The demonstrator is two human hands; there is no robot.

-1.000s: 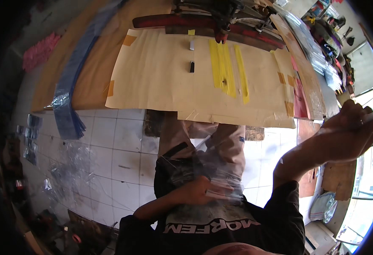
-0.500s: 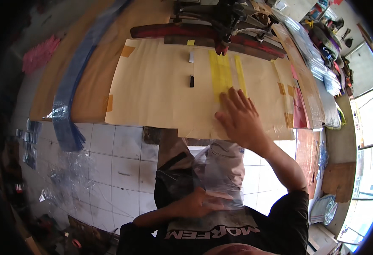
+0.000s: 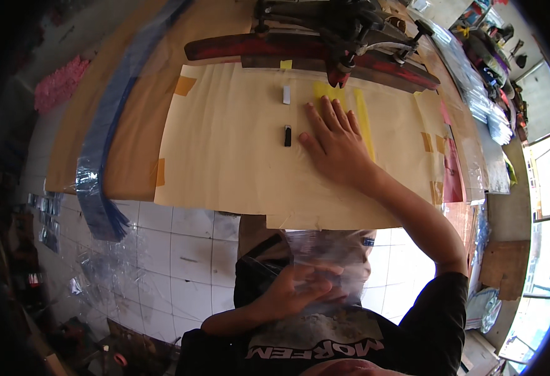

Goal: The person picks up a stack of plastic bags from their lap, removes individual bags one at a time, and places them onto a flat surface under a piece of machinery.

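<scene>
My right hand (image 3: pixel 341 143) lies flat, fingers spread, on a large tan paper sheet (image 3: pixel 225 144) covering the worktable. Under and beside its fingers run yellow tape strips (image 3: pixel 365 122). Left of the fingers, a small black piece (image 3: pixel 287 136) and a small whitish piece (image 3: pixel 286 94) sit on the paper. Close to my body, my left hand (image 3: pixel 297 289) is closed on clear plastic sheeting (image 3: pixel 319 250), which hangs above my lap and is partly blurred. How many layers it has, I cannot tell.
A dark red and black metal clamp frame (image 3: pixel 269 47) spans the paper's far edge. Blue plastic strips (image 3: pixel 96 163) drape over the table's left side. White floor tiles (image 3: pixel 190 254) carry loose clear plastic (image 3: pixel 109 266). Brown tape pieces (image 3: pixel 185 85) hold the paper's edges.
My right hand has slid farther up the paper, toward the clamp frame. The left hand has shifted slightly upward with the clear plastic. The whole view has tilted a little.
</scene>
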